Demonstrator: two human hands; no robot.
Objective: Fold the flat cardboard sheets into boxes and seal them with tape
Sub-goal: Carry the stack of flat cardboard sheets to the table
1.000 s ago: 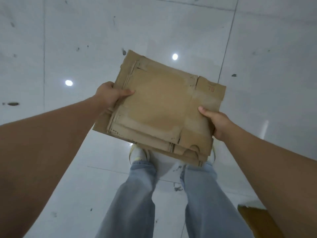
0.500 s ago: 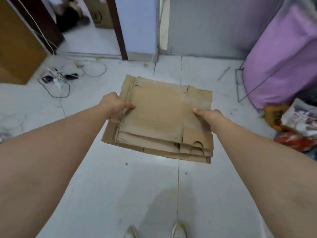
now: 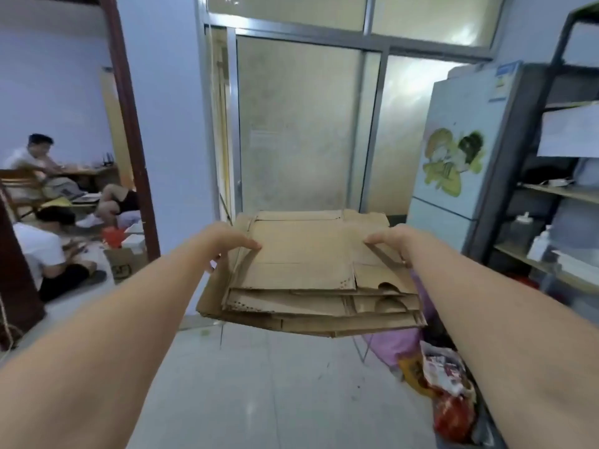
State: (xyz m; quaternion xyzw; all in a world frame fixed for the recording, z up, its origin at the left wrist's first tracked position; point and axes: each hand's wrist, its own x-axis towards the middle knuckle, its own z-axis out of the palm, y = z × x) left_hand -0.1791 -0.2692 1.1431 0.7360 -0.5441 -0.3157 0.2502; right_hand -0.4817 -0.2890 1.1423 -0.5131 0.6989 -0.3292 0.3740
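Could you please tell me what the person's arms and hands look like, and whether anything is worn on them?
Both forearms are bare, with no sleeves in view. The left hand shows no glove, watch or ring. The right hand has no glove either; a small dark mark near a finger could be a ring, but it is too blurred to tell.

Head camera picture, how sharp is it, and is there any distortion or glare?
Head view: the flat brown cardboard sheets and both hands' grip read fairly sharp; the pale blue fridge and dark shelf unit at right are smeared; wide-angle bending curves the edges; the frosted glass door glows softly, without harsh glare.
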